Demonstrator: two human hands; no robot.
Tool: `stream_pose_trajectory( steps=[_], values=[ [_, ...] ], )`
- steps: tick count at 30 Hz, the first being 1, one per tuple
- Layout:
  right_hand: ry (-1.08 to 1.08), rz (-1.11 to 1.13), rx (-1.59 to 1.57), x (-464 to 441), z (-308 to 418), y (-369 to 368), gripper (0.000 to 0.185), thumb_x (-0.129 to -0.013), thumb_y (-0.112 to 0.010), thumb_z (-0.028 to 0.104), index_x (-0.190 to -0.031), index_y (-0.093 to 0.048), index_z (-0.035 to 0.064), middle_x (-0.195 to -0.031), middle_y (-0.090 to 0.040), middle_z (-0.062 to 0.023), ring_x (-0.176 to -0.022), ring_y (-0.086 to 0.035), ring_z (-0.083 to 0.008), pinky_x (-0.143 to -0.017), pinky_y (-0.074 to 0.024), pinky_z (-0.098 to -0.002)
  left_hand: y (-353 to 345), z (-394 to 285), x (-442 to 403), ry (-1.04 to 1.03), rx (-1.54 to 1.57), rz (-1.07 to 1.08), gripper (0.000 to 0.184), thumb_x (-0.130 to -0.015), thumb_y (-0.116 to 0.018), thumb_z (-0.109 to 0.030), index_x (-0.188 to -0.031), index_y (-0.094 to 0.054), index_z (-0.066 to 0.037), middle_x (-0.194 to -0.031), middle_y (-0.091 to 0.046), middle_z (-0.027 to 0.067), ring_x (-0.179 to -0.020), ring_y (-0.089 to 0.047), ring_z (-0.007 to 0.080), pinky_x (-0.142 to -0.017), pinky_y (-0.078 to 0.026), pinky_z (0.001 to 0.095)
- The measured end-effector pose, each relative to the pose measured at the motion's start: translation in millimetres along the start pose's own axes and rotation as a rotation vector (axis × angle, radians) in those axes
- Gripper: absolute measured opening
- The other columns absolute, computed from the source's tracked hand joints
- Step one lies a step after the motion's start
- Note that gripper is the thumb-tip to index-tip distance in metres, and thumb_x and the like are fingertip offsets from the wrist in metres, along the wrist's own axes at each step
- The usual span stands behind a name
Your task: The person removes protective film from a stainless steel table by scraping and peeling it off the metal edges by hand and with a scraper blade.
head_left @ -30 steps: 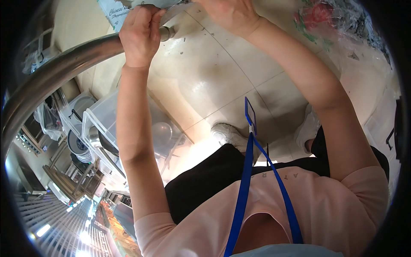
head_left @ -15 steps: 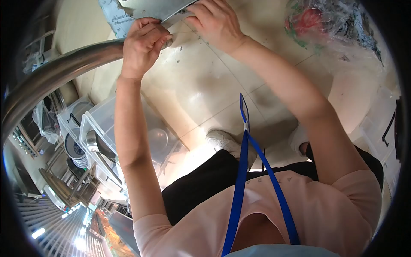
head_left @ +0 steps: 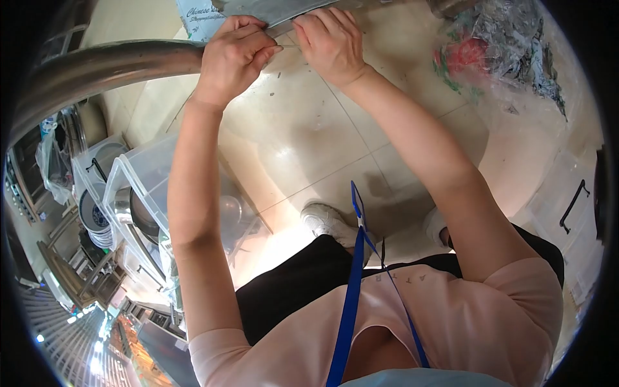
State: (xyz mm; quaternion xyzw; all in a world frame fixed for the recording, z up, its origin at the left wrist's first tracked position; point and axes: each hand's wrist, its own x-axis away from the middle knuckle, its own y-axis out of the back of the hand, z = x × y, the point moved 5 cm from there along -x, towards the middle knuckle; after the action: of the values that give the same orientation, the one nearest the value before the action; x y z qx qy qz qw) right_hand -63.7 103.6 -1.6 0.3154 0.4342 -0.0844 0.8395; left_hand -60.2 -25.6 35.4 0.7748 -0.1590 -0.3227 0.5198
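At the top of the view, a grey sheet with a straight edge point(head_left: 274, 8) runs off the frame. Beside its left end shows light-blue printed packaging point(head_left: 198, 18) with lettering on it. My left hand point(head_left: 237, 57) is closed at the sheet's near edge, thumb and fingers pinched together. A thin pale strip sticks out by its thumb tip, too small to name. Close to its right, my right hand point(head_left: 332, 46) has its fingers curled on the same edge. The fingertips of both hands are partly hidden. A narrow gap separates the hands.
A thick metal tube point(head_left: 122, 61) curves in from the left, behind my left hand. Clear plastic bins point(head_left: 145, 171) with pans and bowls stand at left. Crumpled plastic wrapping point(head_left: 503, 48) lies at upper right. A blue lanyard point(head_left: 348, 303) hangs over the tiled floor point(head_left: 303, 138).
My hands are closer together along the sheet's edge. The left has shifted right, and the right sits slightly lower in view. The camera view has also shifted a little.
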Motion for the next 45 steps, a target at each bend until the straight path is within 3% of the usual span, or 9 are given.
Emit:
stream_pose_trajectory(
  steps=[4,7,10,11,18,24,33,39,45],
  values=[
    [0.001,0.020,-0.028,0,-1,-1,0.008,-0.067,-0.057,0.006,-0.072,-0.051,0.0066,-0.071,-0.051,-0.0083,-0.067,-0.050,-0.0262,-0.062,-0.0403,-0.0371,-1,1,1,0.017,-0.009,0.000,0.010,-0.065,-0.068,-0.011,-0.067,-0.059,-0.007,-0.074,-0.059,0.0020,-0.082,-0.054,0.0207,-0.065,-0.045,0.0306],
    [-0.111,-0.030,-0.150,10,-7,-3,0.012,-0.071,-0.063,0.012,-0.077,-0.059,0.0029,-0.072,-0.057,-0.0049,-0.068,-0.053,-0.0207,-0.061,-0.0420,-0.0331,0,2,1,0.015,-0.010,0.014,0.010,-0.065,-0.068,-0.012,-0.067,-0.060,-0.007,-0.074,-0.059,0.0020,-0.083,-0.054,0.0205,-0.065,-0.045,0.0307],
    [-1.133,0.199,-0.684,43,-17,-16,0.018,-0.075,-0.061,0.018,-0.081,-0.058,0.0018,-0.076,-0.059,-0.0048,-0.070,-0.055,-0.0150,-0.063,-0.0418,-0.0312,-1,2,0,0.022,-0.006,0.034,0.009,-0.064,-0.068,-0.011,-0.067,-0.060,-0.006,-0.072,-0.059,0.0018,-0.084,-0.054,0.0209,-0.066,-0.045,0.0308],
    [-1.450,0.145,-1.066,49,-17,-24,0.021,-0.078,-0.057,0.021,-0.085,-0.057,0.0005,-0.082,-0.060,-0.0056,-0.074,-0.054,-0.0123,-0.063,-0.0414,-0.0284,-2,1,1,0.030,-0.002,0.044,0.009,-0.064,-0.068,-0.011,-0.067,-0.060,-0.006,-0.071,-0.059,0.0018,-0.084,-0.054,0.0212,-0.066,-0.045,0.0309],
    [-1.834,0.277,-1.416,31,-20,-34,0.018,-0.080,-0.055,0.016,-0.087,-0.053,-0.0009,-0.084,-0.055,-0.0077,-0.073,-0.054,-0.0147,-0.062,-0.0435,-0.0230,1,-1,-1,0.017,0.085,0.168,0.008,-0.063,-0.068,-0.006,-0.065,-0.061,-0.006,-0.065,-0.058,0.0020,-0.091,-0.052,0.0232,-0.072,-0.044,0.0311],
    [-1.938,0.219,-1.434,35,-23,-45,0.007,-0.076,-0.051,0.004,-0.079,-0.052,-0.0021,-0.075,-0.054,-0.0102,-0.063,-0.053,-0.0165,-0.049,-0.0422,-0.0224,-1,0,0,0.024,0.085,0.178,0.007,-0.062,-0.068,-0.006,-0.064,-0.062,-0.006,-0.064,-0.058,0.0021,-0.092,-0.052,0.0233,-0.073,-0.044,0.0311],
    [-1.830,0.208,-1.372,38,-21,-39,0.011,-0.079,-0.053,0.010,-0.080,-0.052,-0.0009,-0.076,-0.054,-0.0089,-0.069,-0.052,-0.0146,-0.058,-0.0429,-0.0235,1,-2,-2,0.023,0.070,0.169,0.007,-0.062,-0.069,-0.008,-0.065,-0.062,-0.006,-0.065,-0.058,0.0022,-0.092,-0.052,0.0234,-0.073,-0.044,0.0313],
    [-1.827,0.066,-1.520,40,-18,-41,0.009,-0.077,-0.055,0.005,-0.079,-0.051,-0.0032,-0.076,-0.054,-0.0111,-0.068,-0.053,-0.0168,-0.055,-0.0449,-0.0247,0,-2,-2,0.027,0.059,0.167,0.007,-0.063,-0.069,-0.008,-0.065,-0.062,-0.006,-0.064,-0.058,0.0020,-0.091,-0.052,0.0230,-0.073,-0.044,0.0309],
    [-1.843,0.027,-1.359,38,-22,-35,0.005,-0.076,-0.053,0.002,-0.076,-0.051,-0.0031,-0.072,-0.054,-0.0101,-0.064,-0.052,-0.0156,-0.053,-0.0438,-0.0244,1,-2,-2,0.033,0.063,0.166,0.007,-0.063,-0.069,-0.008,-0.065,-0.062,-0.006,-0.064,-0.058,0.0017,-0.092,-0.052,0.0228,-0.073,-0.044,0.0307]
  ],
)
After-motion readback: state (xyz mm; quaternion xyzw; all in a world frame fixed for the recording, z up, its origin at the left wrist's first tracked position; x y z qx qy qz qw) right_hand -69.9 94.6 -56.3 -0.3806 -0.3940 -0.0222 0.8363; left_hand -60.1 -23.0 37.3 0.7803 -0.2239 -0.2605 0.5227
